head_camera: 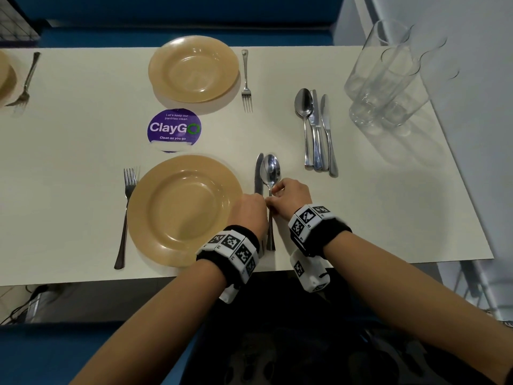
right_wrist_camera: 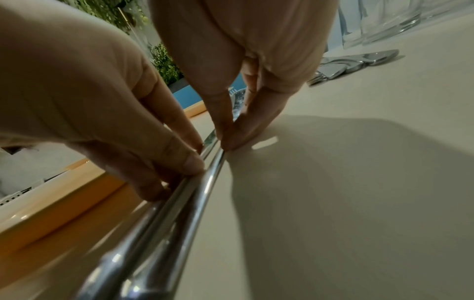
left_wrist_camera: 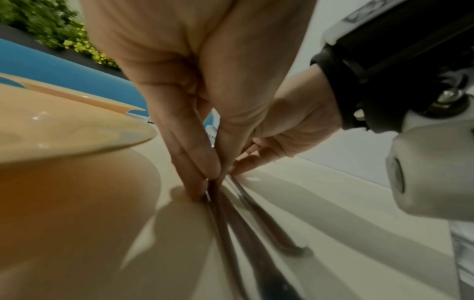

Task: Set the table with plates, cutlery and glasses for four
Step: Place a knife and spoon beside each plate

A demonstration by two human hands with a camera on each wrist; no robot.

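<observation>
A tan plate (head_camera: 183, 209) sits at the near edge with a fork (head_camera: 126, 215) on its left. Just right of it a knife (head_camera: 259, 173) and a spoon (head_camera: 271, 170) lie side by side, tips pointing away. My left hand (head_camera: 259, 202) pinches the knife handle (left_wrist_camera: 246, 243) between thumb and fingers (left_wrist_camera: 200, 182). My right hand (head_camera: 273, 194) pinches the spoon handle (right_wrist_camera: 207, 188) with its fingertips (right_wrist_camera: 228, 140). Both pieces lie flat on the table. A second plate (head_camera: 193, 69) with a fork (head_camera: 246, 79) is on the far side.
Spare spoons and knives (head_camera: 316, 129) lie bunched to the right, and several tall glasses (head_camera: 388, 79) stand at the far right corner. A purple sticker (head_camera: 174, 127) lies between the plates. Another plate (head_camera: 4, 76) and fork (head_camera: 25, 79) show at the left edge.
</observation>
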